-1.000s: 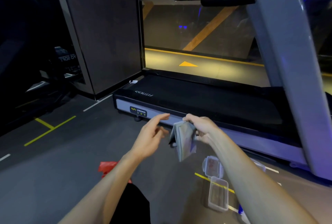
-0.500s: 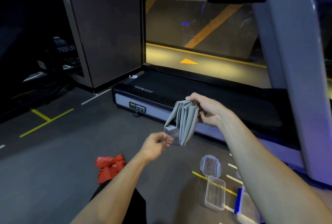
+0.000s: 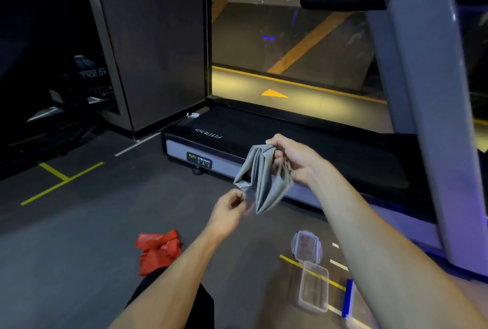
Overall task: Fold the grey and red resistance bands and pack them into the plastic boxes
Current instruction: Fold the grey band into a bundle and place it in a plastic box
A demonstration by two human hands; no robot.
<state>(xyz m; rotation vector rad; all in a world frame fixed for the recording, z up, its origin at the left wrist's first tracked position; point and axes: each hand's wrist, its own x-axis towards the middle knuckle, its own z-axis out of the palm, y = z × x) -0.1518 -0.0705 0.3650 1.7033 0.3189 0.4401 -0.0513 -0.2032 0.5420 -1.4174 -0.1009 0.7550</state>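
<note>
My right hand (image 3: pixel 291 159) holds the grey resistance band (image 3: pixel 260 178) up in the air in front of the treadmill (image 3: pixel 303 149), fingers curled round the top of its gathered folds so the layers hang down in loose pleats. My left hand (image 3: pixel 228 213) is lower, just beside the band's bottom end — thumb and fingertips pinch a lower corner of the grey material, though that spot is a little blurred.

The red resistance band (image 3: pixel 158 249) lies crumpled on the dark floor (image 3: pixel 79 249) to the left of my left forearm, well apart from the grey one. To the right, between my forearms, a clear plastic box (image 3: pixel 314 289) sits open on the floor across a yellow line, and its lid (image 3: pixel 306 245) lies flat just beyond it, nearly touching. A blue-edged piece (image 3: pixel 347 298) shows right beside the box, partly hidden by my right arm — I cannot tell what it is.
</note>
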